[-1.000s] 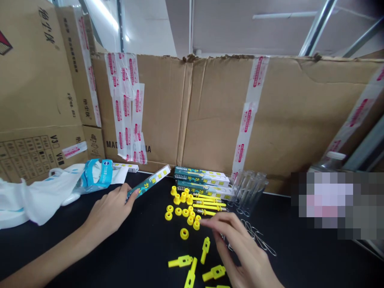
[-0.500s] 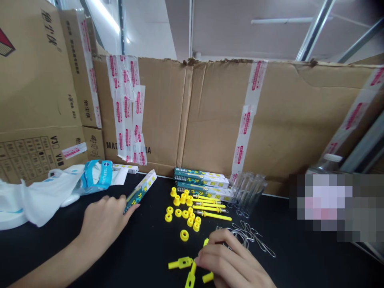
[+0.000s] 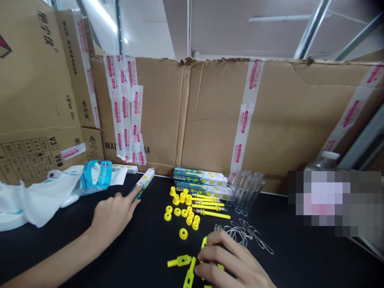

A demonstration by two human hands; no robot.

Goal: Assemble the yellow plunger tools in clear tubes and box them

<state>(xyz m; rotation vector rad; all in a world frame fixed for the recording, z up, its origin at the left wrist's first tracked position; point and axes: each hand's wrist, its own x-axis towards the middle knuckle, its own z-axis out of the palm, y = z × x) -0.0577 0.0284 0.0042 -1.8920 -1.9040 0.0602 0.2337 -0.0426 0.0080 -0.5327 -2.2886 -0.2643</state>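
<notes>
Meanwhile, the left hand, grip apart, touches a slim teal cardboard box; the right hand covers yellow plastic brackets, grip unclear.

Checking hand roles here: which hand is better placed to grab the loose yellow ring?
Probably the right hand: it lies over the yellow flat pieces just beside the yellow ring, while the left hand is farther off, fingers on the slim box.

On our table, caps lie before stacked boxes, a loose box left of them, tubes right, wire clips nearer us.
</notes>
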